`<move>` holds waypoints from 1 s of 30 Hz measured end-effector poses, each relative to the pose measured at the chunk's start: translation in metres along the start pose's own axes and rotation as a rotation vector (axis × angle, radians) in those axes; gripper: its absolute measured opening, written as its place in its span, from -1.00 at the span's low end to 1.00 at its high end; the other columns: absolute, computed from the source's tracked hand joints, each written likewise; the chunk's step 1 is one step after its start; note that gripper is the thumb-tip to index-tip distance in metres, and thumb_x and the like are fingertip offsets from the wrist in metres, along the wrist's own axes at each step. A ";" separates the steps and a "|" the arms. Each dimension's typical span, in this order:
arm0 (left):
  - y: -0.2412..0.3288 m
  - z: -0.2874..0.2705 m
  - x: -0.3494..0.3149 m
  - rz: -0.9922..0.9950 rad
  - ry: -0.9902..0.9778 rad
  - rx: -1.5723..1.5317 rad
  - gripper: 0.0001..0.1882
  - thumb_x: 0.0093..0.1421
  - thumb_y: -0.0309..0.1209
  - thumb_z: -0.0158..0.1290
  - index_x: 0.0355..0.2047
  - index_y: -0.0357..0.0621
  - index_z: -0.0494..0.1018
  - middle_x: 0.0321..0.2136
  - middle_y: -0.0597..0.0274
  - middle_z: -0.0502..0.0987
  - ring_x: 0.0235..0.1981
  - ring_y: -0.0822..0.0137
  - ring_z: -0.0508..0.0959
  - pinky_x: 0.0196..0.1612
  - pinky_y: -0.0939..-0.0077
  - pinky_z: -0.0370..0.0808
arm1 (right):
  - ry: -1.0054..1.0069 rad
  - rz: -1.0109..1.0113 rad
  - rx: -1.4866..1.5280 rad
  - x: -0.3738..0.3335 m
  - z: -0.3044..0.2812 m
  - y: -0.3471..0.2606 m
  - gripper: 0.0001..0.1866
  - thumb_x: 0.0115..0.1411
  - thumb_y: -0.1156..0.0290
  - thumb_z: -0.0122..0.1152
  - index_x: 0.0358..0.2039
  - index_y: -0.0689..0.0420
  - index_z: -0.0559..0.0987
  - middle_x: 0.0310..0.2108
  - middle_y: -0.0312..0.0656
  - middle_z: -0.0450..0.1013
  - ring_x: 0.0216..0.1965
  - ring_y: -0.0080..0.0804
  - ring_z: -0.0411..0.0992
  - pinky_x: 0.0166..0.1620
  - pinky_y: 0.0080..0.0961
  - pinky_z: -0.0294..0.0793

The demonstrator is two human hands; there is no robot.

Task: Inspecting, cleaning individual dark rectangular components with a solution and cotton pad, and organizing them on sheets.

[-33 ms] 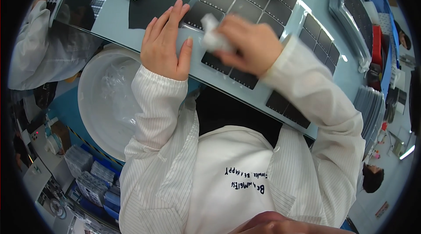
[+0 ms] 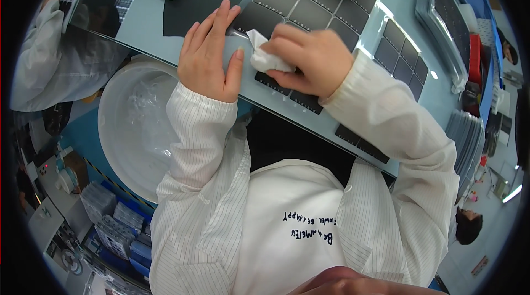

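A wad of white cloth or tissue (image 2: 266, 59) is bunched in the fingers of my right hand (image 2: 313, 58) and pressed down on a sheet of dark rectangular panels (image 2: 311, 14). Pale lines divide these panels, and a row of small marks runs along each one's edge. Part of the sheet is hidden under my right hand and forearm. My left hand (image 2: 207, 63) lies flat beside the cloth, fingers stretched out and holding nothing. Its fingertips reach the sheet's left corner.
The glass-like tabletop (image 2: 142, 32) carries a second panel sheet (image 2: 401, 54) on the right and a plastic-wrapped stack (image 2: 441, 24) beyond it. A white bucket (image 2: 124, 129) with clear plastic film stands below the left edge. Another person's sleeve (image 2: 41, 57) is at far left.
My right hand has shifted slightly left and down with the cloth, and the cloth's loose corner now points up-left. My left hand has stayed in place.
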State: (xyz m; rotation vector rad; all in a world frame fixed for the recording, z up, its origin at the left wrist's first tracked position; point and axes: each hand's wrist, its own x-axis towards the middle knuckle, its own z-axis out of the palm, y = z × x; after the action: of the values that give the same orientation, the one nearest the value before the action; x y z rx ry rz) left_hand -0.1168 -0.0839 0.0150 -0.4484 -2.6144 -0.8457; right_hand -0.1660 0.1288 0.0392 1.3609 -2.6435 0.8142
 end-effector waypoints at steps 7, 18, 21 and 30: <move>0.004 0.005 0.008 0.037 0.007 -0.017 -0.27 0.01 -0.47 -0.03 0.25 -0.21 0.08 0.06 0.20 0.44 0.12 0.10 0.37 0.21 0.11 0.17 | 0.250 0.452 -0.349 0.029 -0.028 0.094 -0.64 0.04 0.30 0.27 -0.15 0.15 0.51 -0.35 -0.08 0.46 -0.36 -0.15 0.47 -0.27 -0.37 0.46; 0.004 0.001 0.005 -0.009 -0.012 -0.040 -0.30 0.01 -0.45 -0.05 0.23 -0.24 0.12 0.05 0.19 0.46 0.12 0.11 0.37 0.20 0.12 0.19 | 0.275 0.436 -0.265 0.061 -0.027 0.090 -0.75 0.05 0.28 0.20 -0.38 0.19 0.45 -0.39 -0.03 0.38 -0.39 0.00 0.43 -0.34 -0.22 0.42; 0.002 -0.001 -0.001 -0.016 -0.011 -0.007 -0.31 0.01 -0.45 -0.06 0.22 -0.23 0.14 0.05 0.20 0.45 0.12 0.11 0.37 0.20 0.12 0.19 | 0.353 0.325 -0.262 0.056 0.012 0.073 -0.67 0.01 0.16 0.24 -0.29 0.11 0.51 -0.32 -0.08 0.48 -0.39 -0.09 0.52 -0.30 -0.22 0.51; 0.009 0.002 0.008 0.004 -0.019 -0.014 -0.35 0.02 -0.46 -0.05 0.19 -0.22 0.19 0.05 0.21 0.45 0.12 0.09 0.36 0.21 0.12 0.18 | 0.302 0.532 -0.312 0.061 -0.033 0.105 -0.69 0.09 0.22 0.19 -0.29 0.19 0.46 -0.34 0.00 0.42 -0.33 -0.03 0.45 -0.27 -0.22 0.45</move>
State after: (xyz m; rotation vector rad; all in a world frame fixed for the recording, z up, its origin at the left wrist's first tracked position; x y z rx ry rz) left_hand -0.1204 -0.0744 0.0215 -0.4682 -2.6252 -0.8635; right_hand -0.2904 0.1485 0.0400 0.4256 -2.7477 0.5468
